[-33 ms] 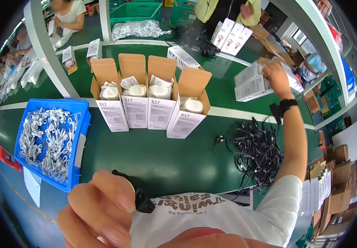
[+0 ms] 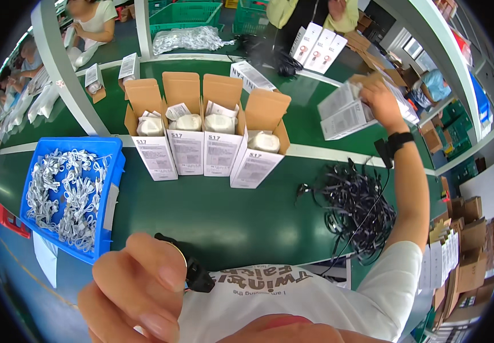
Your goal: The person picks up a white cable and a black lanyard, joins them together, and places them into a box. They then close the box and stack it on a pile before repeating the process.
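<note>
My right hand (image 2: pixel 379 102) reaches to the far right, its curled fingers gripping the top of a white box (image 2: pixel 347 121) with a brown flap. Other white boxes touch it, and the flap is blurred. My left hand (image 2: pixel 135 286) looms large at the lower left, fingers curled together; what they hold, if anything, is hidden. A black object (image 2: pixel 200 280) shows beside it. Between my hands and the far side stand several open white boxes (image 2: pixel 187 151) in a row, brown flaps up, with a white wrapped item (image 2: pixel 187 122) and folded paper inside.
At left, a blue tray (image 2: pixel 115 194) holds bundled white cables (image 2: pixel 81 200). A tangle of black straps or cords (image 2: pixel 358 211) lies near my right forearm. White posts (image 2: pixel 67 80) frame the green table (image 2: pixel 212 211). Across it, a person (image 2: pixel 341 14) stands behind upright white boxes (image 2: pixel 318 48).
My right hand has shifted slightly right and down. The white box under it has moved a little to the left, and its brown flap has moved. My left hand stays almost in place.
</note>
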Demonstrator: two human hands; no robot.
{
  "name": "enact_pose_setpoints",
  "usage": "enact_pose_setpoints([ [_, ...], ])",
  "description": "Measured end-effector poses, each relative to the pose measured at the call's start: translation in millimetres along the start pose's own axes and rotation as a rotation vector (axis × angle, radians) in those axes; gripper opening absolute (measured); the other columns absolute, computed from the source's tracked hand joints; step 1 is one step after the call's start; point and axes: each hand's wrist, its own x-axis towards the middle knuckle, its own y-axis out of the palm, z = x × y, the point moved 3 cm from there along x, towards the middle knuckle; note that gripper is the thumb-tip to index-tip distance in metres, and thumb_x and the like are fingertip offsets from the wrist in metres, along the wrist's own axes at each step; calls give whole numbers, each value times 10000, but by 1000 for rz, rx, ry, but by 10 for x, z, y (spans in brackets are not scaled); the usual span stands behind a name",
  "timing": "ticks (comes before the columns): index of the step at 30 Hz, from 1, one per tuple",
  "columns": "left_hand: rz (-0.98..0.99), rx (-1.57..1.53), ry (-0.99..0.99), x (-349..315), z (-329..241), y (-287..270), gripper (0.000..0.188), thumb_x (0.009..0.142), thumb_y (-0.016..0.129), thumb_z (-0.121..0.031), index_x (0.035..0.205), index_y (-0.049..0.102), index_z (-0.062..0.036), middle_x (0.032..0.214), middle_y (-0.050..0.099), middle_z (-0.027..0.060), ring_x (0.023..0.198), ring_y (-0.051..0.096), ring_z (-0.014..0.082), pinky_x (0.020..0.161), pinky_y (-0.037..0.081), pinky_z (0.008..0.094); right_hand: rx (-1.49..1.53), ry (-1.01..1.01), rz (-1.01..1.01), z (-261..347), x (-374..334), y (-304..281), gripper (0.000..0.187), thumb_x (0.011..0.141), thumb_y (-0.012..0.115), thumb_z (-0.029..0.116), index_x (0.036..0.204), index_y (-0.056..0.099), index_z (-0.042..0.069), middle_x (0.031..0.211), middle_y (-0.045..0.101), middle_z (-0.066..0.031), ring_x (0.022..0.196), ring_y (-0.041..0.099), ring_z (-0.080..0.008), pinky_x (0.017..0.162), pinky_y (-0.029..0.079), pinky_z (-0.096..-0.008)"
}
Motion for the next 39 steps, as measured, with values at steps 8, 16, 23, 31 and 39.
enact_pose_setpoints([
  [8,43,60,6,-9,-149,7,406,800,708,-363,1167,601,-226,1127,533,-51,1020,468,146,835,343,362,-37,-457,105,1024,355,-417,157,706,576,154,857,558,116,854,540,-23,873,527,-235,768,455,-334],
  [16,59,156,91,-41,-276,-16,382,818,684,-376,1170,602,-254,1142,532,-57,1017,473,140,833,348,342,-85,-539,6,1637,373,-707,192,732,562,163,917,581,117,952,570,-5,938,542,-204,822,446,-306],
  [23,61,279,160,-82,-296,-28,345,857,622,-395,1180,607,-274,1165,526,-57,1002,483,135,835,350,339,133,-120,-396,1432,-112,-931,300,756,580,72,1055,601,92,1034,615,-66,945,588,-252,791,480,-351],
  [31,173,376,186,-97,-299,83,366,892,566,-389,1229,576,-247,1176,521,-24,1010,475,160,840,357,345,264,722,421,1335,-1662,691,206,816,608,146,1011,638,84,922,629,-131,875,617,-320,727,505,-386],
  [39,471,64,-53,-188,337,285,413,793,637,-119,1188,531,-64,1155,561,190,988,590,312,814,498,445,456,713,-337,1837,-1210,-485,93,793,637,86,878,667,61,793,608,-111,738,603,-294,647,491,-368],
])
